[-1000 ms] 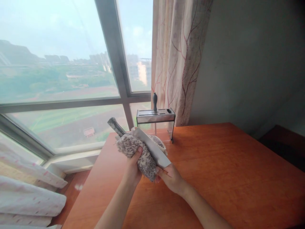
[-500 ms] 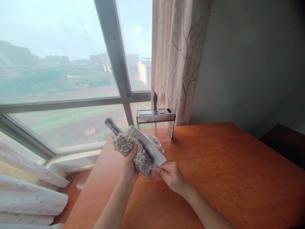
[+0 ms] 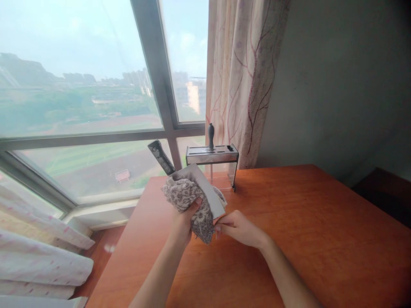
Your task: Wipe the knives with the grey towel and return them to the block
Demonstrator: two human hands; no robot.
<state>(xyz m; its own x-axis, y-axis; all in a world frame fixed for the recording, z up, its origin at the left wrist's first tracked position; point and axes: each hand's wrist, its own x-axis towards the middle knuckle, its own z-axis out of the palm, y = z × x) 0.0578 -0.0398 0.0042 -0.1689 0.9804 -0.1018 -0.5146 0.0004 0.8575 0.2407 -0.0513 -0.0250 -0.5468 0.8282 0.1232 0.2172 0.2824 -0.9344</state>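
A grey-brown fluffy cloth [image 3: 183, 192] is folded over the blade of a cleaver [image 3: 208, 192]. My left hand [image 3: 188, 220] is closed around the cloth, thumb on top, pressing it to the blade. The cleaver's dark, worn handle [image 3: 160, 157] points up and to the left. At the blade's far end, my right hand [image 3: 237, 229] pinches the lower corner with thumb and fingers. Part of the cloth shows behind the blade, and the left fingers underneath are hidden.
Behind the cleaver, a knife holder [image 3: 212, 154] with clear sides stands on the brown wooden table [image 3: 289, 222], a sharpening rod's dark handle [image 3: 211, 136] rising from it. Beyond are a window [image 3: 80, 102] and curtains [image 3: 237, 85].
The cleaver, cloth and both hands have shifted slightly right. The cloth has slid lower along the blade, so more of the handle and the blade near it shows.
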